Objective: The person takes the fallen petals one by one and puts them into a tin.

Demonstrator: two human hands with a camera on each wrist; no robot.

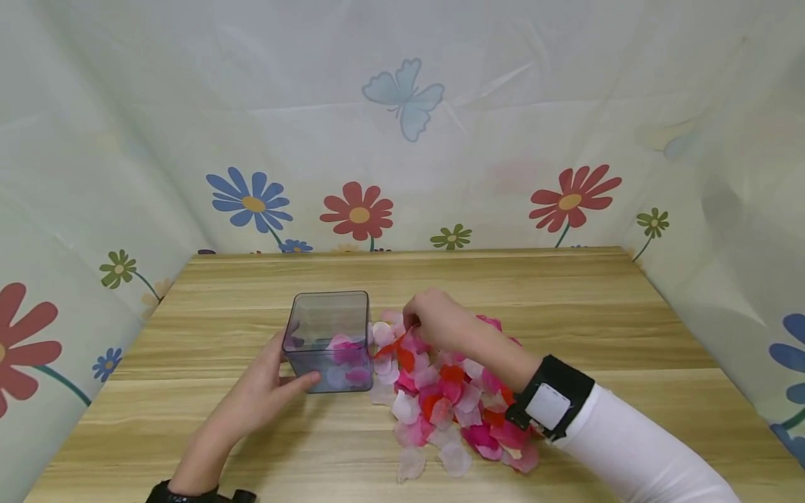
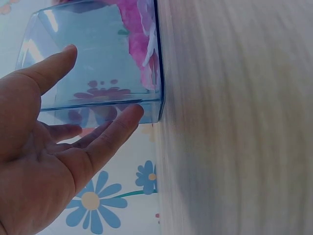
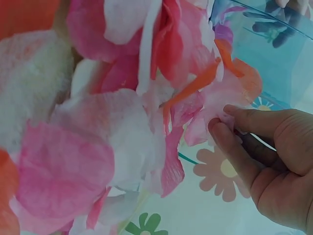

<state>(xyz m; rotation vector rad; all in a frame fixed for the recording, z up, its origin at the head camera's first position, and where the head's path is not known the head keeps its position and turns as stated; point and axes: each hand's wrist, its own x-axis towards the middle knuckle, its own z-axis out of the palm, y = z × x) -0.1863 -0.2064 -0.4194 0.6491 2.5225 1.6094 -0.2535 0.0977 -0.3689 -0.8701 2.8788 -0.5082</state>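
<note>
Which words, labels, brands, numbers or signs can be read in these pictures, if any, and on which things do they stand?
None can be read in any view.
Box and petals: no text visible.
Cloth: printed pictures, no readable words.
White patch on the right strap: no print can be made out.
Left strap, partly out of frame: any print is too small to read.

No readable text, label, brand, number or sign in any view.

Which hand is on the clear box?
The left hand, its thumb against the clear box; the right hand is at the loose petals beside it.
</note>
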